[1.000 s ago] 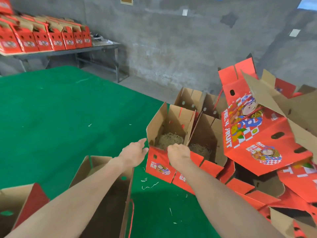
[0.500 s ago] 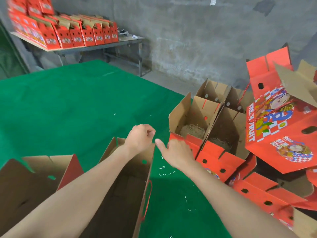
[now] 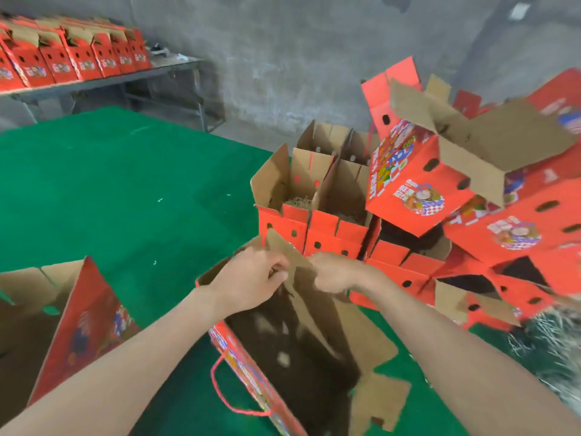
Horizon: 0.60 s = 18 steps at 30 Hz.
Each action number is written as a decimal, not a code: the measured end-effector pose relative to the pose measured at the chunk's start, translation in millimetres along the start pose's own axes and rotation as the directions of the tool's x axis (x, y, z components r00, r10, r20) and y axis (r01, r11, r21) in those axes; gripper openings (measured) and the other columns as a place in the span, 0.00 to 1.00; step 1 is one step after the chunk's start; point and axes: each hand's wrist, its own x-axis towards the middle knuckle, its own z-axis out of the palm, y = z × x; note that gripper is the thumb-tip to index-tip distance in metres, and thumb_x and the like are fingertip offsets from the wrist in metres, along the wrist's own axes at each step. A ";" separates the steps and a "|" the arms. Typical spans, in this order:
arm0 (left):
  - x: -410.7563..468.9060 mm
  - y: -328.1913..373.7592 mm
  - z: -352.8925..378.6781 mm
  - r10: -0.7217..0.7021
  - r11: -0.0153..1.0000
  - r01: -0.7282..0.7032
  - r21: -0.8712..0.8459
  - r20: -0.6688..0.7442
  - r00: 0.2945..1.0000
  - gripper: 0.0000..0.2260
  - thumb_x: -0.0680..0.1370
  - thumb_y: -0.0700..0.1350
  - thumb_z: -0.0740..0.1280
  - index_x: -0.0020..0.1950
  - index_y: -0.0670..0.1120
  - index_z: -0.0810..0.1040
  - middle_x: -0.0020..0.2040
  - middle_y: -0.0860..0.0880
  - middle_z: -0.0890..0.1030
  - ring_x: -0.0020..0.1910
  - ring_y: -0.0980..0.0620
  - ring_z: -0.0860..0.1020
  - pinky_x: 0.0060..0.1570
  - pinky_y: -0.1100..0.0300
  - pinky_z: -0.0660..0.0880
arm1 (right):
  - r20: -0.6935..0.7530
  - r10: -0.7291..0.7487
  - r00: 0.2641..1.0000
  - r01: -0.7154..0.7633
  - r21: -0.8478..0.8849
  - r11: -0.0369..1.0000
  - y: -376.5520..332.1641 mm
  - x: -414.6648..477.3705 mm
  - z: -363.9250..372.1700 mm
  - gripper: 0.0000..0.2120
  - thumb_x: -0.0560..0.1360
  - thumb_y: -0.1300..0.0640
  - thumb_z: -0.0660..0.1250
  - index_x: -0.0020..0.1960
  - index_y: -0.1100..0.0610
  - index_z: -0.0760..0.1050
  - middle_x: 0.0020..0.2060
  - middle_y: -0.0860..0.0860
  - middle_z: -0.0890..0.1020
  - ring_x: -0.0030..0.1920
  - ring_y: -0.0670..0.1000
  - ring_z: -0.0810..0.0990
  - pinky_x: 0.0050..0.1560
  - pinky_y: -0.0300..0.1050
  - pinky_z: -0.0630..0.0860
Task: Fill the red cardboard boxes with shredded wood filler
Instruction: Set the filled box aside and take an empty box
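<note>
Holding the far flap (image 3: 278, 243) of the near box (image 3: 248, 369) upright, both hands meet at its top edge. The left hand (image 3: 251, 278) has its fingers curled round the cardboard. The right hand (image 3: 333, 272) is curled at the same flap's other edge and seems to pinch it, though blur hides the contact.

The box stands open on the green surface (image 3: 125, 199) directly below the hands. Its long axis runs roughly away from the person, its inside looks dark and unfilled, and a red cord handle (image 3: 220, 391) hangs on its printed side.

The shredded wood filler (image 3: 550, 341) lies in a pale heap at the right edge, well apart from the box and on the right hand's side. That hand is likely the one to reach for it, once the flap is let go.

Just beyond the flap, two open boxes (image 3: 283, 228) already hold some filler. A tilted box (image 3: 408, 190) in the jumble to the right carries a cartoon figure and blurred lettering that appears to read "FRUIT". More red boxes (image 3: 78, 58) stand in a row on a far bench (image 3: 157, 77), their print too small to read.
</note>
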 end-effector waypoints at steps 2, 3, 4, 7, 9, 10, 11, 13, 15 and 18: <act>-6.1 32.3 15.8 0.086 0.996 -0.088 0.013 0.101 0.991 0.08 0.77 0.46 0.64 0.52 0.47 0.80 0.49 0.51 0.82 0.49 0.51 0.79 0.51 0.56 0.73 | 0.017 0.012 1.000 -0.011 -0.056 0.998 23.8 -31.1 -2.9 0.12 0.72 0.68 0.56 0.53 0.68 0.74 0.50 0.64 0.78 0.49 0.61 0.77 0.45 0.44 0.71; -9.9 48.5 25.3 0.124 0.991 -0.129 0.027 0.141 0.982 0.09 0.77 0.48 0.63 0.53 0.48 0.80 0.50 0.51 0.82 0.50 0.51 0.78 0.51 0.56 0.73 | 0.033 0.034 0.999 -0.031 -0.078 0.996 37.4 -47.8 -1.5 0.13 0.73 0.67 0.58 0.55 0.68 0.74 0.52 0.64 0.78 0.50 0.61 0.76 0.47 0.42 0.70; -14.1 64.4 35.5 0.158 0.985 -0.167 0.040 0.177 0.971 0.10 0.77 0.50 0.62 0.55 0.50 0.79 0.53 0.51 0.81 0.52 0.51 0.77 0.52 0.56 0.73 | 0.051 0.046 0.998 -0.040 -0.112 0.993 52.2 -65.1 0.9 0.14 0.74 0.65 0.59 0.57 0.67 0.73 0.53 0.63 0.78 0.52 0.60 0.76 0.48 0.43 0.71; -28.5 110.5 71.0 0.241 0.961 -0.271 0.053 0.316 0.917 0.13 0.78 0.53 0.61 0.60 0.52 0.75 0.59 0.51 0.78 0.57 0.50 0.74 0.54 0.57 0.72 | 0.062 0.086 0.994 -0.071 -0.208 0.976 94.7 -117.5 11.1 0.17 0.74 0.60 0.62 0.62 0.61 0.71 0.57 0.58 0.76 0.56 0.58 0.75 0.53 0.48 0.72; -37.4 140.8 95.0 0.273 0.943 -0.326 0.062 0.415 0.868 0.14 0.77 0.54 0.61 0.60 0.51 0.75 0.59 0.49 0.78 0.58 0.47 0.74 0.54 0.55 0.72 | 0.056 0.123 0.991 -0.110 -0.193 0.975 121.0 -146.7 19.7 0.17 0.75 0.58 0.63 0.63 0.61 0.71 0.60 0.58 0.75 0.59 0.56 0.73 0.58 0.47 0.70; -41.1 155.4 106.4 0.286 0.933 -0.353 0.065 0.459 0.841 0.14 0.77 0.54 0.61 0.59 0.49 0.75 0.58 0.48 0.78 0.58 0.46 0.75 0.53 0.54 0.73 | 0.041 0.132 0.990 -0.124 -0.162 0.979 132.2 -160.0 24.1 0.17 0.75 0.57 0.63 0.61 0.62 0.72 0.60 0.58 0.75 0.60 0.56 0.73 0.58 0.45 0.68; -44.8 169.3 117.2 0.298 0.924 -0.378 0.063 0.501 0.812 0.13 0.77 0.54 0.62 0.56 0.48 0.75 0.57 0.46 0.78 0.56 0.44 0.75 0.51 0.54 0.74 | 0.020 0.135 0.991 -0.132 -0.117 0.984 142.7 -173.3 28.6 0.16 0.75 0.56 0.64 0.60 0.62 0.74 0.59 0.57 0.75 0.60 0.55 0.73 0.57 0.43 0.67; -51.4 193.1 137.0 0.300 0.907 -0.416 0.066 0.592 0.748 0.12 0.77 0.53 0.62 0.51 0.45 0.74 0.53 0.44 0.78 0.53 0.42 0.76 0.47 0.53 0.74 | -0.030 0.163 0.986 -0.163 0.001 0.987 163.0 -200.1 38.9 0.16 0.74 0.55 0.66 0.60 0.57 0.75 0.59 0.53 0.76 0.60 0.52 0.73 0.56 0.40 0.67; -57.0 210.6 154.1 0.267 0.886 -0.453 0.099 0.690 0.673 0.14 0.77 0.54 0.61 0.53 0.44 0.73 0.54 0.43 0.77 0.53 0.42 0.76 0.46 0.53 0.73 | -0.036 0.216 0.976 -0.214 0.068 0.975 181.3 -227.1 51.0 0.18 0.72 0.54 0.68 0.61 0.54 0.76 0.59 0.50 0.77 0.59 0.49 0.73 0.55 0.39 0.67; -62.7 227.9 171.7 0.180 0.860 -0.486 0.158 0.796 0.577 0.18 0.77 0.56 0.60 0.59 0.45 0.72 0.56 0.44 0.76 0.52 0.43 0.76 0.43 0.55 0.70 | -0.068 0.256 0.964 -0.255 0.022 0.967 204.1 -257.4 71.2 0.11 0.72 0.58 0.65 0.53 0.56 0.79 0.52 0.52 0.80 0.53 0.52 0.77 0.53 0.40 0.69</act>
